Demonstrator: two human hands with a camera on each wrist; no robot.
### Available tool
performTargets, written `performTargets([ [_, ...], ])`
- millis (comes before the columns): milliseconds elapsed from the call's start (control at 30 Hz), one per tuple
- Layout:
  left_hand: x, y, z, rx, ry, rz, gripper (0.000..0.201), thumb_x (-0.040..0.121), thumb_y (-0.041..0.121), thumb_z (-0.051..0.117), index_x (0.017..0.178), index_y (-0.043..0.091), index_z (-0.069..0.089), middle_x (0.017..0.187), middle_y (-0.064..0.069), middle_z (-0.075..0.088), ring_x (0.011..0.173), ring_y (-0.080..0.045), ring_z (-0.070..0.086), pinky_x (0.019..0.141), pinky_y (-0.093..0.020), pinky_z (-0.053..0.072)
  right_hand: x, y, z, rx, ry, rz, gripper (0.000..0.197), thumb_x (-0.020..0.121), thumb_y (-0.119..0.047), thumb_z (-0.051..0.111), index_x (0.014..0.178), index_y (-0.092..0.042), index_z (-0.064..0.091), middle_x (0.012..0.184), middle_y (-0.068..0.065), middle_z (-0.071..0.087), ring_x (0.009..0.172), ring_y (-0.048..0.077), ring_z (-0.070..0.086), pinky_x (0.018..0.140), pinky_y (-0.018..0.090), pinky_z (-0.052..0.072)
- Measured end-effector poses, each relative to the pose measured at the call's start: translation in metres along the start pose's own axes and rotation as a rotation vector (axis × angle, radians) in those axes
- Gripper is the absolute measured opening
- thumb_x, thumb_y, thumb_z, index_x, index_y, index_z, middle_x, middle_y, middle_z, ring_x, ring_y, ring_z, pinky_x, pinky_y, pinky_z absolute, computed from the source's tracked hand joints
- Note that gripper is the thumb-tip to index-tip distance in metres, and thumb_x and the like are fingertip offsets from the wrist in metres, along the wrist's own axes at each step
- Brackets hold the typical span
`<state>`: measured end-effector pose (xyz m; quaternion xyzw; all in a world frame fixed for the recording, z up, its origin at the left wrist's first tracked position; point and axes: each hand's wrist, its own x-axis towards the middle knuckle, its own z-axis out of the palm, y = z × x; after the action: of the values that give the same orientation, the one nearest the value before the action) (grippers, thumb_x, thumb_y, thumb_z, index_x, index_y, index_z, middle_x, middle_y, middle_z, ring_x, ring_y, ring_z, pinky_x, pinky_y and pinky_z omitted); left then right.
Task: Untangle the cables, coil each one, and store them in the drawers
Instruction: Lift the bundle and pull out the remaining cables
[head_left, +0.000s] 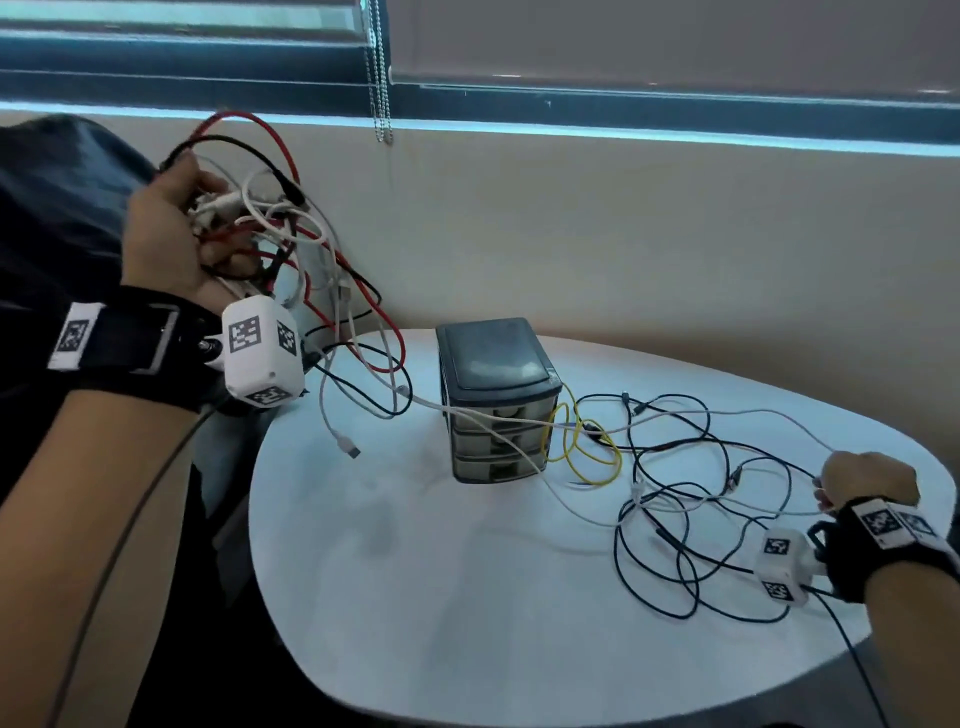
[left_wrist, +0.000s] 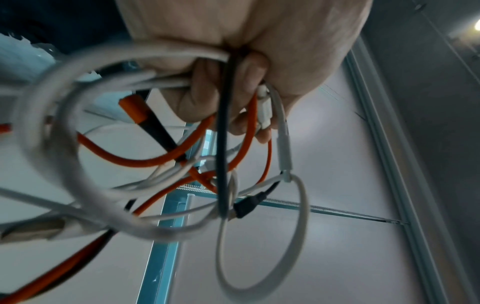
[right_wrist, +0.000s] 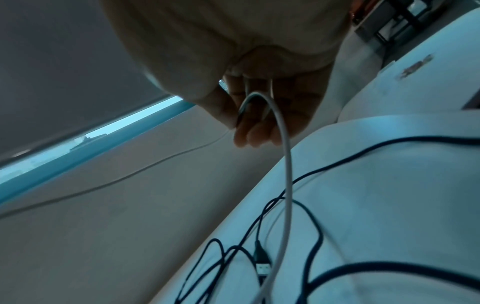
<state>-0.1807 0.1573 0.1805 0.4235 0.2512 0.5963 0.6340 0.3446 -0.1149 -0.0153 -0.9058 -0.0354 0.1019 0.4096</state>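
My left hand (head_left: 176, 234) is raised at the upper left and grips a tangled bundle of red, black and white cables (head_left: 270, 228); its fingers (left_wrist: 202, 96) curl round the strands, whose ends hang to the table. At the table's right edge my right hand (head_left: 862, 486) holds a thin white cable (right_wrist: 287, 164) looped through its curled fingers (right_wrist: 249, 123). This white cable (head_left: 727, 415) runs left across the drawer unit (head_left: 493, 400), a small dark three-drawer box with all drawers closed. Black cables (head_left: 675, 519) and a yellow cable (head_left: 587, 447) lie loose beside it.
The round white table (head_left: 441, 597) stands against a beige wall under a window with lowered blinds. A bead chain (head_left: 382, 78) hangs at the window. A white USB plug (head_left: 349, 447) lies left of the drawers.
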Motion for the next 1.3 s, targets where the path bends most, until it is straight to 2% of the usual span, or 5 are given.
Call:
performTargets([
  [267, -0.011, 0.002, 0.035, 0.071, -0.124, 0.017, 0.029, 0.090, 0.041, 0.050, 0.066, 0.025, 0.046, 0.046, 0.011, 0.037, 0.035, -0.005, 0.020, 0.047, -0.022, 0.007, -0.071, -0.038, 0.025, -0.046, 0.134, -0.379, 0.034, 0.090, -0.018, 0.057, 0.123, -0.009, 0.056, 0.132, 0.021, 0.051, 0.126, 0.040, 0.041, 0.100, 0.049, 0.036],
  [433, -0.025, -0.006, 0.063, 0.069, -0.187, -0.017, 0.033, 0.097, 0.040, 0.045, 0.068, 0.024, 0.049, 0.050, 0.011, 0.036, 0.036, -0.004, 0.021, 0.039, -0.018, 0.016, -0.192, -0.077, 0.094, -0.206, -0.429, -0.983, 0.017, 0.090, -0.029, 0.059, 0.101, -0.024, 0.070, 0.103, -0.003, 0.070, 0.097, 0.022, 0.063, 0.086, 0.032, 0.048],
  [600, -0.036, -0.002, 0.071, 0.103, -0.150, -0.007, 0.033, 0.098, 0.040, 0.048, 0.071, 0.022, 0.051, 0.054, 0.008, 0.035, 0.039, -0.005, 0.020, 0.036, -0.019, 0.019, -0.220, -0.070, 0.124, -0.598, -0.900, -0.851, 0.052, 0.082, -0.044, 0.070, 0.130, -0.027, 0.056, 0.122, -0.002, 0.065, 0.089, 0.020, 0.070, 0.090, 0.036, 0.055],
  [800, -0.033, 0.006, 0.057, 0.111, -0.127, 0.005, 0.034, 0.097, 0.042, 0.049, 0.070, 0.022, 0.051, 0.053, 0.009, 0.040, 0.041, -0.005, 0.022, 0.043, -0.021, 0.016, -0.186, -0.042, 0.133, -0.812, -0.772, -0.853, 0.020, 0.089, -0.030, 0.060, 0.098, -0.016, 0.071, 0.100, 0.004, 0.071, 0.092, 0.023, 0.068, 0.085, 0.035, 0.056],
  [1300, -0.051, 0.007, 0.058, 0.041, -0.188, -0.049, 0.032, 0.097, 0.041, 0.050, 0.071, 0.023, 0.052, 0.054, 0.011, 0.044, 0.035, -0.005, 0.021, 0.038, -0.018, 0.015, -0.246, -0.089, 0.158, 0.023, -0.983, -0.842, 0.019, 0.099, -0.004, 0.050, 0.087, -0.009, 0.064, 0.068, 0.005, 0.055, 0.051, 0.003, 0.051, 0.052, 0.014, 0.042],
])
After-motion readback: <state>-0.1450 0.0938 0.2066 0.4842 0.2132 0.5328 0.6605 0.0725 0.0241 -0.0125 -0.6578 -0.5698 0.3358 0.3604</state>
